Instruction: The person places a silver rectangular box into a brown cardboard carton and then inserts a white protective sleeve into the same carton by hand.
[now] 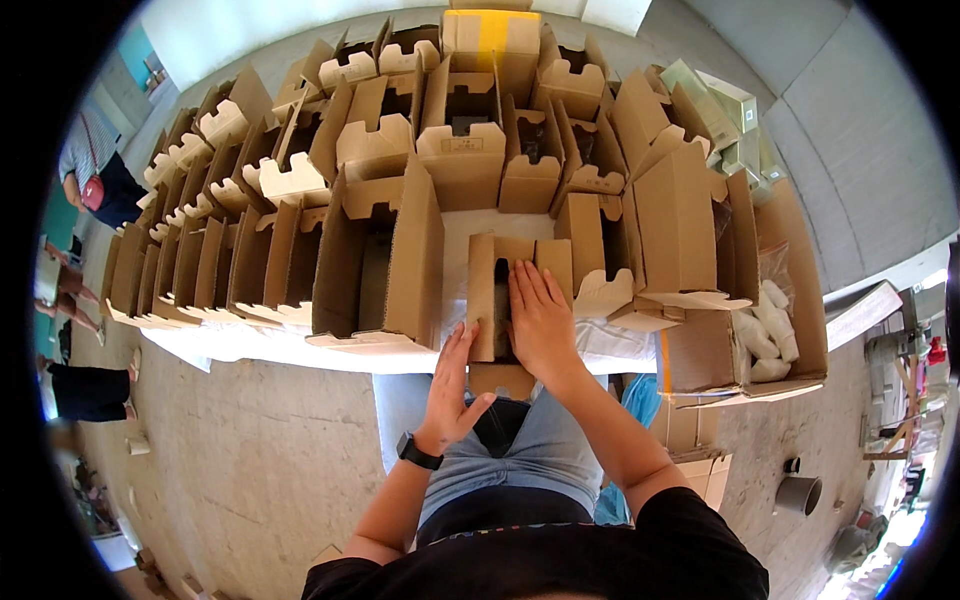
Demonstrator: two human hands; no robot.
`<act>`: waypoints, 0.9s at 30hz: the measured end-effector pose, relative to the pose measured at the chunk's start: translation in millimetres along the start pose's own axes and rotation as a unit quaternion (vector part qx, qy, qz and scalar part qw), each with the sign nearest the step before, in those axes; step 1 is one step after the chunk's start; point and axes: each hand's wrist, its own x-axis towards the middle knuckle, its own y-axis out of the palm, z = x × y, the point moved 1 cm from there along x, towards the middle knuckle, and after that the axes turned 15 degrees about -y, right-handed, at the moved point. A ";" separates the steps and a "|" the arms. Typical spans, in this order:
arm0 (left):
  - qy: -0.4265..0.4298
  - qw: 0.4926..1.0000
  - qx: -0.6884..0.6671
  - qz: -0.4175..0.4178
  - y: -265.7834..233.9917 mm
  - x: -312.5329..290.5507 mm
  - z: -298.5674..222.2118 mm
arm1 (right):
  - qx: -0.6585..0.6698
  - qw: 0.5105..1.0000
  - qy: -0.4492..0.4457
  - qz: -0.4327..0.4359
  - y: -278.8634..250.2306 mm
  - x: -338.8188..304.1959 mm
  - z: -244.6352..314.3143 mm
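Right in front of me a brown cardboard box (482, 300) stands at the table's near edge, its top parted by a dark slot and its front flap hanging toward my lap. My right hand (538, 318) lies flat over the box's right side, fingers stretched out and pointing away from me. Along the left side of the box rests my left hand (456, 385), its fingers straight and the thumb apart. Neither hand grips anything. What is inside the slot is too dark to make out. A larger open carton (375, 270) stands just left of the box.
Several rows of open brown cartons (460, 165) fill the table, which has a white cover (270, 345). A wide carton (700, 355) at the right holds white bottles (770, 325). Pale green boxes (715, 110) stand behind it. Other people (92, 165) are at the far left.
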 end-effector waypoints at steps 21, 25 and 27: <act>-0.014 0.996 0.090 -0.017 13.3 1.0 15.0 | 0.325 0.913 0.084 -0.231 -59.6 -26.4 25.3; -0.023 0.996 0.076 -0.033 15.6 2.8 14.2 | 0.256 0.911 0.008 -0.322 -41.8 -89.7 62.2; -0.030 0.997 0.068 -0.029 16.7 2.5 14.3 | 0.265 0.923 0.005 -0.278 -26.6 -113.6 81.8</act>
